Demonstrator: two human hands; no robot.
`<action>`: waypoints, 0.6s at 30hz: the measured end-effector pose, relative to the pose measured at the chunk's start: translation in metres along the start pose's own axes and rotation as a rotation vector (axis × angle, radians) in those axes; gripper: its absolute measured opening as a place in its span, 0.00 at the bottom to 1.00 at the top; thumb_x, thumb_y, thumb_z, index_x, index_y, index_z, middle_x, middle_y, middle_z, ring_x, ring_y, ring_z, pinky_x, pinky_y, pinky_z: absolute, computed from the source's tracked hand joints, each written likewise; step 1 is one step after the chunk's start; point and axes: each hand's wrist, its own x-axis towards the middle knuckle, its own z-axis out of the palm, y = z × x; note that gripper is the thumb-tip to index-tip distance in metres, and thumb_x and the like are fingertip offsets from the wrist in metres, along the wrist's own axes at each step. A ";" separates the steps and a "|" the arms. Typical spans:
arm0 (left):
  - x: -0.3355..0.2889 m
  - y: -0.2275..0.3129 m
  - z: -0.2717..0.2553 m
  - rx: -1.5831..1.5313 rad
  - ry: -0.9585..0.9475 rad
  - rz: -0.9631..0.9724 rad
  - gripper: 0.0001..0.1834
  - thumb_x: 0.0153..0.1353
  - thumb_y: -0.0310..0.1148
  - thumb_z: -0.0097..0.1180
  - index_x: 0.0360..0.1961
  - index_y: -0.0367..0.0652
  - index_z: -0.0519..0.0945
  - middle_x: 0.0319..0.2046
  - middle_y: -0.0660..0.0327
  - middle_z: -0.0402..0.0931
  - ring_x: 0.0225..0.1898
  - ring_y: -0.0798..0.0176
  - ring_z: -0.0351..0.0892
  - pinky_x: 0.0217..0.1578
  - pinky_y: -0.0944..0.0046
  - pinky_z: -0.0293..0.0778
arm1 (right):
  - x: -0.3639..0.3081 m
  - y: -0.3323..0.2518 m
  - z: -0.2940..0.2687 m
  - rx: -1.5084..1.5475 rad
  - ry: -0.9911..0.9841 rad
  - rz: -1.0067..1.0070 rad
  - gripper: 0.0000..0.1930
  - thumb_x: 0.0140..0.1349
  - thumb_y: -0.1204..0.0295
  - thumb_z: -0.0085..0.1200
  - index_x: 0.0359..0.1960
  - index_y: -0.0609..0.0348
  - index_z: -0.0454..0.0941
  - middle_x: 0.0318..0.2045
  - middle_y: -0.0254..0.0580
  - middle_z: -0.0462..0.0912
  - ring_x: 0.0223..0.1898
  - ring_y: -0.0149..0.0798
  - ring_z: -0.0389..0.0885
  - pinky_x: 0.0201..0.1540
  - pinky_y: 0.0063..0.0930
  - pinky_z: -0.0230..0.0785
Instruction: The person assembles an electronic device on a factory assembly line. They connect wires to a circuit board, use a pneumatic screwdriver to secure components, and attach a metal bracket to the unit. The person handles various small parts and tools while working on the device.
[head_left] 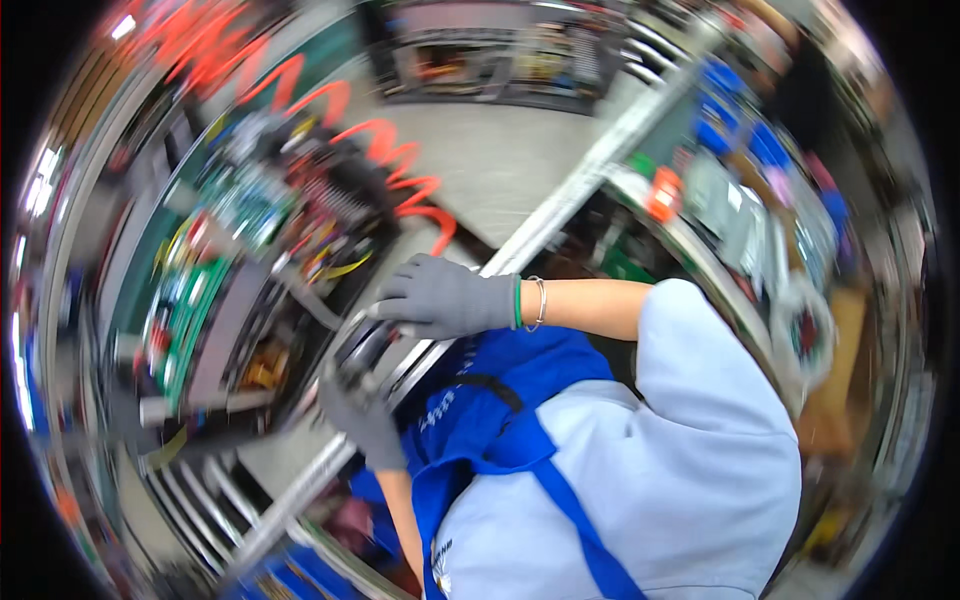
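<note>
Both my hands wear grey work gloves. My left hand (pixel 362 415) is at the lower side of a dark, rounded object (pixel 366 343), its fingers closed about it. My right hand (pixel 445 297) reaches in from the right and grips the same object's upper side, fingers bent and thumb below. Motion blur hides what kind of object it is. A green-edged cuff and a thin bracelet (pixel 537 303) show at my right wrist. Just beyond my right hand hangs an orange coiled hose (pixel 430 215), whose lower end is hard to make out.
A pale metal rail (pixel 570 195) runs diagonally past my blue apron (pixel 500 385). Leftward is a blurred bench with green boards (pixel 190 320) and coloured wires. Blue bins (pixel 715 120) and grey bagged parts (pixel 735 215) line the right. A dark rack (pixel 495 55) stands at the back.
</note>
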 end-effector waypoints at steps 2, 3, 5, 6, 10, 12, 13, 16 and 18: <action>-0.001 -0.005 -0.007 0.151 0.076 0.136 0.25 0.59 0.34 0.57 0.57 0.35 0.72 0.51 0.46 0.74 0.53 0.46 0.74 0.55 0.52 0.67 | -0.038 0.013 -0.034 -0.209 0.015 0.155 0.15 0.52 0.65 0.56 0.43 0.53 0.74 0.37 0.42 0.78 0.40 0.47 0.77 0.42 0.42 0.70; -0.003 -0.010 -0.012 0.152 0.079 0.123 0.25 0.62 0.36 0.56 0.57 0.34 0.71 0.52 0.46 0.74 0.53 0.46 0.74 0.55 0.52 0.67 | -0.064 0.017 -0.054 -0.289 0.224 0.212 0.13 0.53 0.65 0.55 0.40 0.54 0.76 0.35 0.43 0.78 0.38 0.48 0.77 0.40 0.44 0.70; -0.005 -0.019 -0.019 0.117 0.089 0.094 0.24 0.65 0.37 0.54 0.56 0.32 0.71 0.52 0.46 0.74 0.53 0.47 0.74 0.56 0.53 0.68 | -0.126 0.020 -0.100 -0.506 0.368 0.550 0.11 0.54 0.70 0.55 0.40 0.56 0.79 0.36 0.47 0.80 0.39 0.51 0.79 0.42 0.41 0.73; -0.009 -0.021 -0.023 0.083 0.108 0.073 0.23 0.66 0.37 0.53 0.56 0.30 0.71 0.53 0.46 0.74 0.54 0.47 0.74 0.56 0.54 0.69 | -0.150 0.016 -0.125 -0.419 0.471 0.769 0.14 0.56 0.70 0.56 0.44 0.56 0.79 0.39 0.46 0.81 0.40 0.47 0.80 0.42 0.35 0.74; -0.013 -0.013 -0.034 -0.007 0.074 0.013 0.20 0.67 0.34 0.51 0.54 0.29 0.72 0.51 0.45 0.74 0.53 0.51 0.75 0.55 0.57 0.71 | -0.330 0.033 -0.218 -0.902 0.721 1.228 0.23 0.56 0.62 0.56 0.52 0.57 0.74 0.46 0.52 0.79 0.48 0.48 0.78 0.50 0.38 0.70; -0.015 -0.017 -0.035 -0.015 0.063 -0.018 0.19 0.67 0.31 0.49 0.56 0.32 0.72 0.52 0.47 0.74 0.53 0.54 0.75 0.55 0.59 0.70 | -0.366 0.019 -0.240 -1.223 0.564 1.579 0.31 0.54 0.55 0.58 0.56 0.59 0.70 0.48 0.56 0.78 0.52 0.54 0.76 0.55 0.41 0.67; -0.015 -0.018 -0.033 -0.023 0.067 -0.038 0.19 0.67 0.29 0.48 0.57 0.33 0.72 0.52 0.48 0.74 0.53 0.56 0.75 0.56 0.59 0.69 | -0.370 0.016 -0.247 -1.175 0.547 1.723 0.34 0.52 0.52 0.58 0.57 0.60 0.70 0.50 0.56 0.77 0.52 0.55 0.76 0.55 0.41 0.68; -0.016 -0.015 -0.029 -0.080 0.064 -0.087 0.19 0.68 0.31 0.49 0.56 0.32 0.72 0.52 0.48 0.74 0.53 0.55 0.74 0.55 0.60 0.69 | -0.376 0.007 -0.251 -0.981 0.467 2.149 0.43 0.48 0.43 0.60 0.58 0.63 0.68 0.53 0.57 0.76 0.53 0.56 0.77 0.55 0.41 0.70; -0.016 -0.010 -0.026 -0.082 0.069 -0.066 0.19 0.68 0.32 0.49 0.56 0.32 0.73 0.52 0.48 0.74 0.53 0.55 0.74 0.55 0.60 0.69 | -0.389 0.018 -0.264 -0.880 0.443 2.189 0.40 0.47 0.42 0.61 0.54 0.63 0.74 0.53 0.56 0.77 0.53 0.54 0.78 0.53 0.43 0.71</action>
